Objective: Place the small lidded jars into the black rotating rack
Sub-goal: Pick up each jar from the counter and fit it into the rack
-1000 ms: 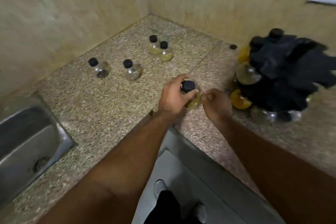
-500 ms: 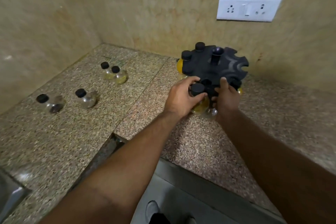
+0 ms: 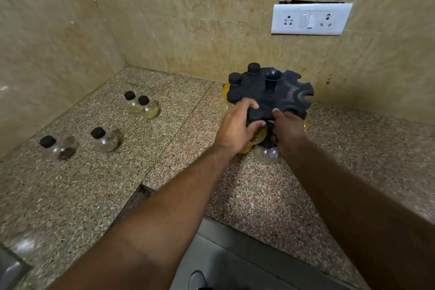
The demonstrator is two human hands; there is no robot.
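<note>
The black rotating rack (image 3: 286,95) stands on the granite counter by the back wall, with two black-lidded jars in its far-left notches. My left hand (image 3: 235,128) is closed around a small black-lidded jar (image 3: 256,116) with yellowish contents, pressed against the rack's near edge. My right hand (image 3: 288,129) rests on the rack's near rim beside that jar. More jars hang on the lower tier; a clear one (image 3: 266,154) shows below my hands. Several loose jars stand on the counter to the left, two yellowish (image 3: 143,106) and two clear (image 3: 104,138).
A white socket plate (image 3: 310,19) is on the back wall above the rack. The counter (image 3: 70,183) wraps an inner corner with tiled walls. A steel sink edge (image 3: 11,271) shows at bottom left. The floor and my shoe lie below.
My left hand carried the jar from the counter's front edge up to the rack's near notch. My right hand went with it onto the rack's rim. The view swung right.
</note>
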